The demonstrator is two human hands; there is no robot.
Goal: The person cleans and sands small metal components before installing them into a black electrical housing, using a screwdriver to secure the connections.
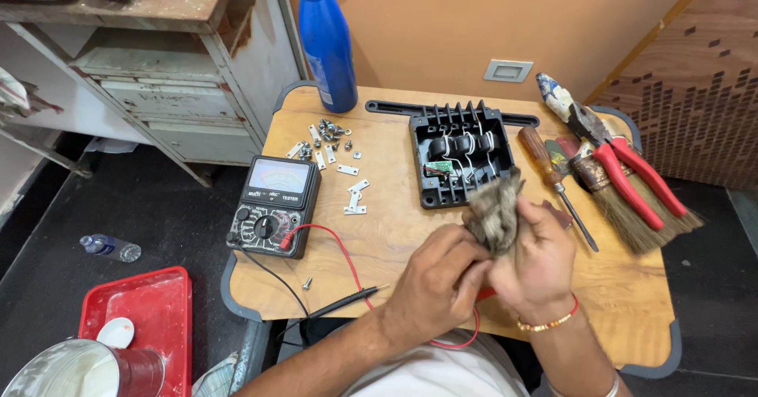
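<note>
**A:** What is the biggest thing you see?

**B:** I see a wooden table (395, 231) with a grey edge. Past its far left corner is an old white cabinet (181, 89). On the floor at the left is a red tray (158, 310) with a small white dish on it, and a metal bucket (79, 369) sits at its near end. A small clear bottle (110, 248) lies on the floor close by.

**A:** And on the table?

**B:** A tall blue bottle (328, 42) stands at the back. A black box (458, 156) with white wires inside lies open in the middle. A brush (632, 200) and red pliers (624, 164) are on the right, the pliers resting on the brush. A screwdriver (557, 180) lies just left of them. A black meter (275, 206) sits on the left, with a red wire (339, 247) and a black wire running from it toward me.

**A:** Where are my hands?

**B:** Both are at the near side, close together. My right hand (537, 267) is curled tight around a grey rag (496, 211). The rag sticks up out of the fist, and its top touches the near edge of the black box. My left hand (438, 286) is bent in too, fingers pressed on the low part of the rag. I cannot tell if something is inside the rag.

**A:** Any little things?

**B:** Small metal plates (353, 196) and screws (332, 131) lie between the blue bottle and the meter. One lone screw (307, 282) sits near the front edge.
</note>
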